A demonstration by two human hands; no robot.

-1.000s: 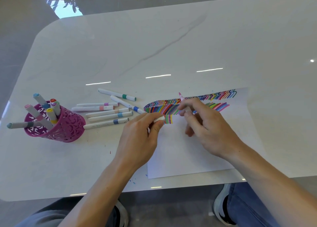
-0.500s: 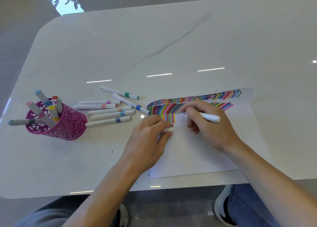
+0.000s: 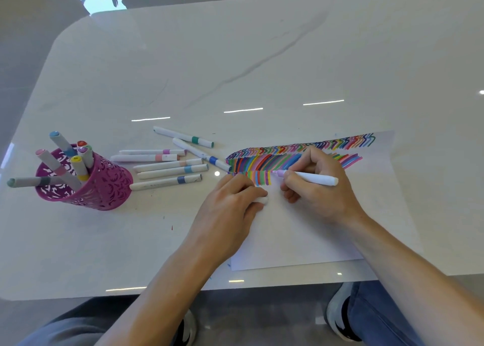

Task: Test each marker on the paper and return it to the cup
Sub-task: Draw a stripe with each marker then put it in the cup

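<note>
A white marker with a lilac band [image 3: 313, 178] slants in the right hand [image 3: 322, 191], its tip on the white paper sheet [image 3: 301, 241] just below rows of coloured strokes. The left hand [image 3: 227, 209] pinches its white cap [image 3: 262, 200]. Seven capped white markers [image 3: 167, 171] lie on the desk [image 3: 262, 57] between the paper and the magenta perforated cup [image 3: 104, 186], which holds several more.

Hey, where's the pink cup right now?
In the head view the pink cup stands on the left side of the table, just left of the loose markers lying between it and the paper.
</note>
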